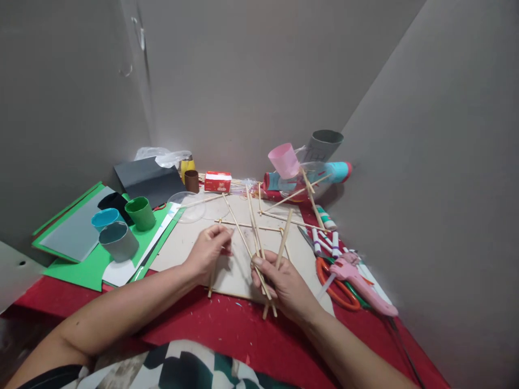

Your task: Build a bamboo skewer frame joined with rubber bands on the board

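Observation:
Several thin wooden sticks [240,229] are held in my right hand [284,278], its fingers wrapped round them. They fan upward and their lower ends stick out below the fist. One stick [285,237] leans the other way, beside the thumb. My left hand [208,251] hovers just left of the sticks, thumb and fingertips pinched together; anything between them is too small to make out. Under both hands lies a pale board [182,243]. A frame of joined sticks [247,225] rests on it, partly hidden by my hands.
Right of the board are a pink glue gun [365,286], orange-handled scissors [336,292] and several white markers [316,240]. A stick structure with a pink paper cup [284,160] stands behind. Coloured paper rings [140,213] sit on green sheets [81,273] at left. A red box [218,181] stands at the back.

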The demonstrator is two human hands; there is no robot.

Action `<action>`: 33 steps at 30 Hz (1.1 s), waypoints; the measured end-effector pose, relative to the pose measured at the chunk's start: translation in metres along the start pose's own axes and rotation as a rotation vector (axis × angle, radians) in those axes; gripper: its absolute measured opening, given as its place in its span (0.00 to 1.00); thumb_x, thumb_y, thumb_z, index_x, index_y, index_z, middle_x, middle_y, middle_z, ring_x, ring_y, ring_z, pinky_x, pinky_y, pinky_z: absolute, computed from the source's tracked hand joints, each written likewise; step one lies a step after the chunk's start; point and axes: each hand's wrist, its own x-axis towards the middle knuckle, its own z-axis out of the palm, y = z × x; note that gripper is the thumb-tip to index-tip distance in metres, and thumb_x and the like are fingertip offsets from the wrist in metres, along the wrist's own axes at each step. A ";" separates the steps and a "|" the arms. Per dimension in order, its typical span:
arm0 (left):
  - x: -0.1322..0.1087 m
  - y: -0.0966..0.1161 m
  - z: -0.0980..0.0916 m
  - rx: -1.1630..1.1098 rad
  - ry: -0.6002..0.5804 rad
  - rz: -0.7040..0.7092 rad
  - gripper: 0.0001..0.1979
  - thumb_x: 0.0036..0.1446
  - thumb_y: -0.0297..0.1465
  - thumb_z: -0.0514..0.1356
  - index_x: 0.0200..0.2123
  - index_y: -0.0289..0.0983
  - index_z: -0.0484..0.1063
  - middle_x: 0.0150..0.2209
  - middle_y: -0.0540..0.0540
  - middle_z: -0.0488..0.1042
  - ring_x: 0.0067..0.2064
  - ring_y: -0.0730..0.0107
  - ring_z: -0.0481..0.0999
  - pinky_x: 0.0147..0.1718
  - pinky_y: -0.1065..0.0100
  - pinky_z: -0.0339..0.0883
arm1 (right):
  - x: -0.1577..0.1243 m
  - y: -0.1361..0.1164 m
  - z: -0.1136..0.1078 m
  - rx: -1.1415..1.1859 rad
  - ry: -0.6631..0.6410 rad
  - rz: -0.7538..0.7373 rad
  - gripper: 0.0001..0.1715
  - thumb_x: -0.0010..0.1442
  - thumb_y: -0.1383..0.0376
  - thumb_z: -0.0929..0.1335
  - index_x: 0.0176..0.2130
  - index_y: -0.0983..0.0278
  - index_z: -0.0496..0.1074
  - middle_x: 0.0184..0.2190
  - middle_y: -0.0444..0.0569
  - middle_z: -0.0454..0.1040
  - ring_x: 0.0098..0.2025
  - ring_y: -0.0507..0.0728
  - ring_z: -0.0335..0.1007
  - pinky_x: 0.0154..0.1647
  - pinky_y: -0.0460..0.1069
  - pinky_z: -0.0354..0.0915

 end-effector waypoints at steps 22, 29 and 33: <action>-0.035 -0.001 0.009 0.188 -0.288 -0.145 0.20 0.48 0.46 0.64 0.27 0.34 0.64 0.15 0.53 0.67 0.14 0.78 0.65 0.13 0.78 0.55 | -0.013 -0.007 0.006 -0.287 -0.268 0.084 0.21 0.58 0.53 0.67 0.37 0.68 0.76 0.23 0.45 0.74 0.14 0.45 0.54 0.14 0.41 0.52; -0.036 -0.007 0.004 0.163 -0.290 -0.151 0.20 0.49 0.45 0.63 0.28 0.35 0.62 0.17 0.53 0.69 0.14 0.78 0.67 0.14 0.78 0.58 | -0.015 -0.011 0.010 -0.316 -0.249 0.101 0.17 0.57 0.58 0.66 0.36 0.69 0.75 0.24 0.46 0.74 0.15 0.45 0.59 0.16 0.41 0.58; -0.037 -0.013 0.003 0.209 -0.324 -0.125 0.18 0.51 0.44 0.61 0.28 0.34 0.64 0.18 0.53 0.68 0.15 0.79 0.66 0.15 0.77 0.59 | -0.016 -0.009 0.006 -0.422 -0.264 0.098 0.14 0.56 0.63 0.64 0.37 0.68 0.76 0.24 0.45 0.73 0.18 0.47 0.61 0.17 0.41 0.59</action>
